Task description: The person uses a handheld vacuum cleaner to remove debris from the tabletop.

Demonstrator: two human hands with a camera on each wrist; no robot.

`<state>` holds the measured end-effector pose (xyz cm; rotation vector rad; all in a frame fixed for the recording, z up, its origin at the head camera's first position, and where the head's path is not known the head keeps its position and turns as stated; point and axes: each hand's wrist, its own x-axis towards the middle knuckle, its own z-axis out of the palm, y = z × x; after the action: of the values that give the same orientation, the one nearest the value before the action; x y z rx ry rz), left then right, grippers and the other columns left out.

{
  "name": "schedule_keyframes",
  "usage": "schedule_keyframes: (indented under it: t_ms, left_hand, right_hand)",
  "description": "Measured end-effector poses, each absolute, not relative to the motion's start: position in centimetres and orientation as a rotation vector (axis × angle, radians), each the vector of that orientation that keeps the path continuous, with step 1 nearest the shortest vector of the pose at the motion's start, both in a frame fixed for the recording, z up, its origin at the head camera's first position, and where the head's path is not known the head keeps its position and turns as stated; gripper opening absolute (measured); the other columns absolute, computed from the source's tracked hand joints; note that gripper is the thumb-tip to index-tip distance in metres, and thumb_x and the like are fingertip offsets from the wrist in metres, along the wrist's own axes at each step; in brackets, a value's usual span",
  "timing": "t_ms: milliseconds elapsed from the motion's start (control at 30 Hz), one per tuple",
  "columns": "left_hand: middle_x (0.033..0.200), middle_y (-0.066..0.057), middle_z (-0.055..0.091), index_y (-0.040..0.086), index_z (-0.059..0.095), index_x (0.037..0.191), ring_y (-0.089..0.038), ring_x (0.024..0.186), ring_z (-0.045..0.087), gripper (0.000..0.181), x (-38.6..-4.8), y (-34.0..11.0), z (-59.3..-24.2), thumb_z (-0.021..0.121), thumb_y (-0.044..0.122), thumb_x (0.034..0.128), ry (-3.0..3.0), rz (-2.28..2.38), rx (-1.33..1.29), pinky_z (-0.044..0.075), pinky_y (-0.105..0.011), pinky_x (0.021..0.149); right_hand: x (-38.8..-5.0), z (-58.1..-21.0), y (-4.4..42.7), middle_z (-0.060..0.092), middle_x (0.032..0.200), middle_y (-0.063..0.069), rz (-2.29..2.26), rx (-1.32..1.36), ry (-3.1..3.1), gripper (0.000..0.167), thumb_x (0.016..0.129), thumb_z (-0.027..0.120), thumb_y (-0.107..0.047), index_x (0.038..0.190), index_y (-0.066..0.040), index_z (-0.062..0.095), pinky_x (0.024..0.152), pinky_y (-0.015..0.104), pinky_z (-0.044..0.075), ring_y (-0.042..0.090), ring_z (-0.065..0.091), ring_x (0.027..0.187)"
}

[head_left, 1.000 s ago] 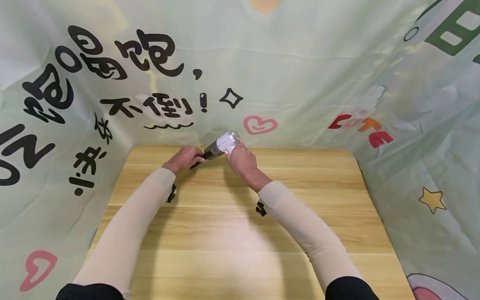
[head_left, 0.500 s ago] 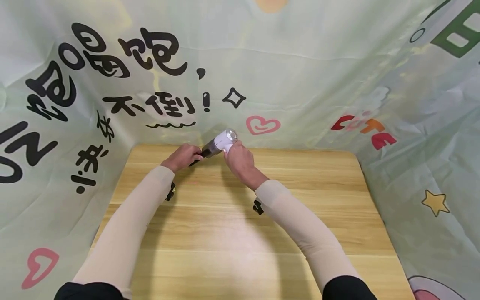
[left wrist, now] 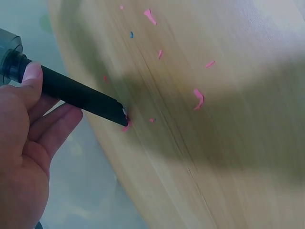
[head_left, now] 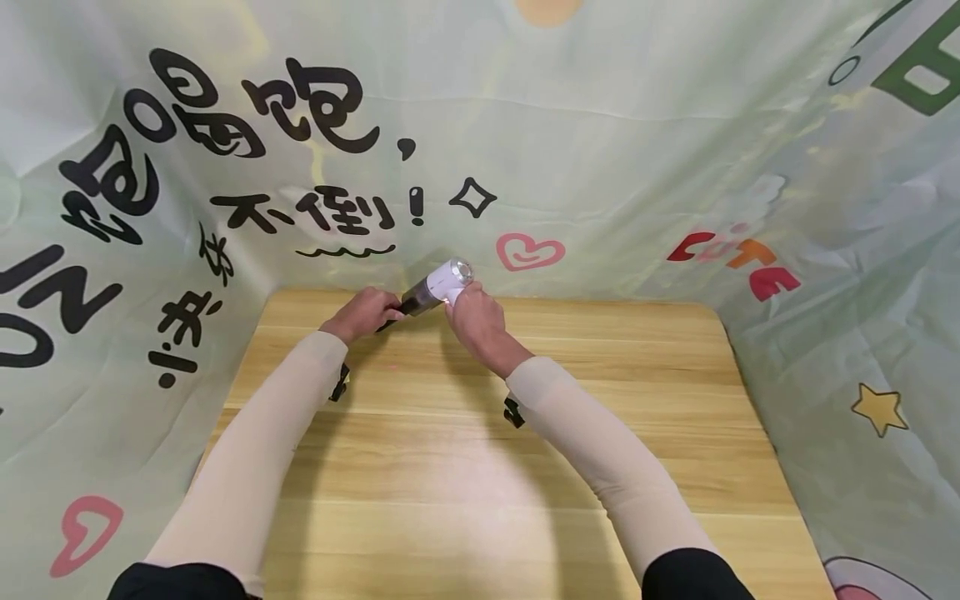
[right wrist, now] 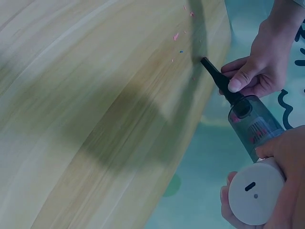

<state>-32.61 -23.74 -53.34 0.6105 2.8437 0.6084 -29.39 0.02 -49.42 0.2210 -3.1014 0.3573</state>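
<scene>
Whitish vacuum (head_left: 442, 282), black nozzle (left wrist: 78, 95), mostly pink scraps (left wrist: 198, 99), honey-coloured table (head_left: 465, 467).
The vacuum's see-through cup (right wrist: 243, 131) is smoky grey with pink bits (right wrist: 234, 117) inside, its back end (head_left: 462, 271) silver; one scrap (left wrist: 131, 35) is blue. Streaky wood grain patterns the table. Cream sleeves (head_left: 247, 458) meet black cloth (head_left: 180, 582). The pale green backdrop (head_left: 600, 167) carries black writing (head_left: 240, 200), pink hearts (head_left: 530, 252), a yellow star (head_left: 879, 410), red and orange letters (head_left: 750, 252).

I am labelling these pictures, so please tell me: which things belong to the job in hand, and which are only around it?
Seemingly in the job:
handheld vacuum, gripped by the right hand
its black nozzle, held by the left hand
pink scraps and blue scrap on the wooden table

Only around it:
printed cloth behind and beside the table
</scene>
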Motion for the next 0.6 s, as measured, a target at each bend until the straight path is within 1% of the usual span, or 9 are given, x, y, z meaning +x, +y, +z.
schedule_keyframes:
  t_ms: [300,500,600]
  left_hand:
    - [0.102,-0.015,0.078,0.0,0.078,0.104,-0.027,0.09,0.069,0.02,-32.31,-24.34,-53.37,0.072,0.019,0.0989,2.849,0.583,0.601,0.054,-0.045,0.084]
    - [0.104,-0.014,0.079,0.002,0.079,0.105,-0.029,0.097,0.071,0.021,-31.85,-24.62,-53.44,0.072,0.021,0.0986,2.851,0.569,0.61,0.055,-0.047,0.088]
    - [0.103,-0.014,0.079,0.002,0.079,0.105,-0.03,0.096,0.071,0.021,-31.65,-24.78,-53.57,0.072,0.021,0.0986,2.849,0.573,0.613,0.055,-0.048,0.088]
  right_hand:
    - [-29.37,-49.49,-0.35,0.068,0.092,0.014,0.381,0.234,-3.131,0.051,0.103,0.061,-0.046,0.11,0.004,0.058,0.063,0.039,0.061,0.026,0.072,0.078]
    - [-29.26,-49.79,-0.44,0.067,0.097,0.014,0.414,0.22,-3.151,0.051,0.102,0.063,-0.045,0.115,0.005,0.059,0.065,0.041,0.061,0.028,0.073,0.082]
    - [-29.22,-49.91,-0.5,0.067,0.099,0.014,0.417,0.223,-3.157,0.053,0.102,0.063,-0.046,0.118,0.005,0.059,0.065,0.042,0.061,0.028,0.073,0.083]
